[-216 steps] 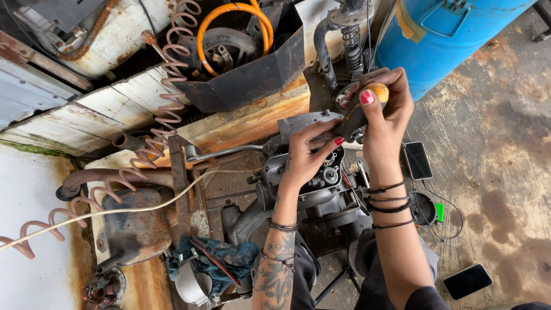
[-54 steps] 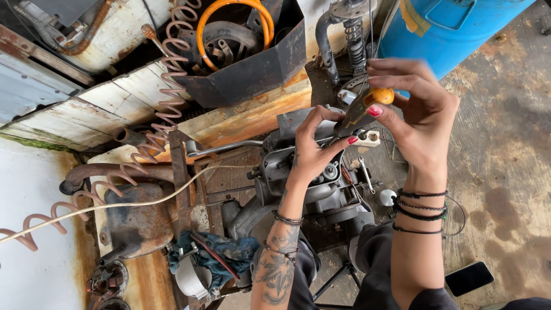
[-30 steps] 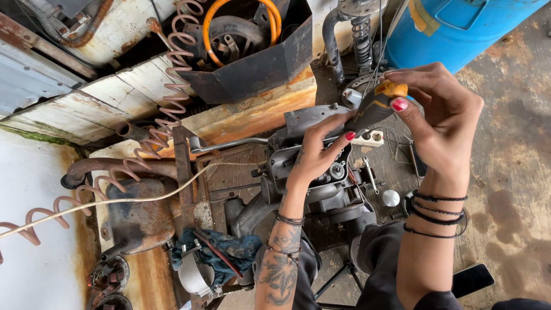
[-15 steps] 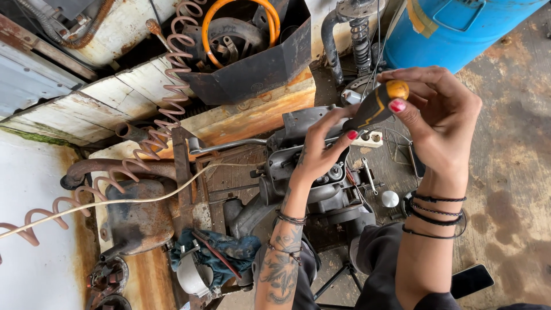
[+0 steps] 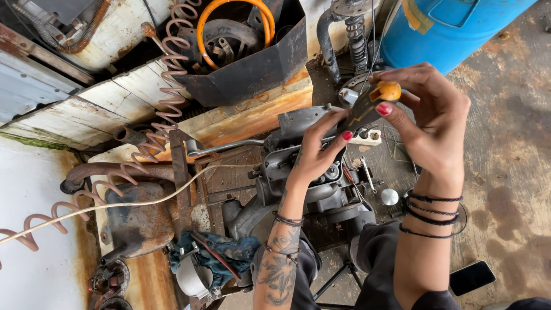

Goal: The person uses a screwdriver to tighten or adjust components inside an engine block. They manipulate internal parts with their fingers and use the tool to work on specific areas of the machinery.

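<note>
Blue plastic drum (image 5: 453,28) at far right; weathered, rust-stained plank bench (image 5: 115,109) at far left, carrying a black metal bin (image 5: 252,72) with an orange hose coil (image 5: 229,17) and a coiled pink air line (image 5: 166,92). Grey cast-metal engine assembly (image 5: 293,172) at centre, on a stand, near the lap: heavy, rigid, probably oily. Blue rag (image 5: 227,252) at near left; dark phone (image 5: 472,277) on the floor at near right. Right hand (image 5: 430,115) raised above the engine, fingers closed round a screwdriver (image 5: 370,103) with an orange-capped, dark handle. Left hand (image 5: 318,152) lower, fingertips pinched near the shaft end against the housing; exact contact not discernible. Screwdriver likely light, stiff, unbreakable; best taken at the thick handle, steadied near the tip.
</note>
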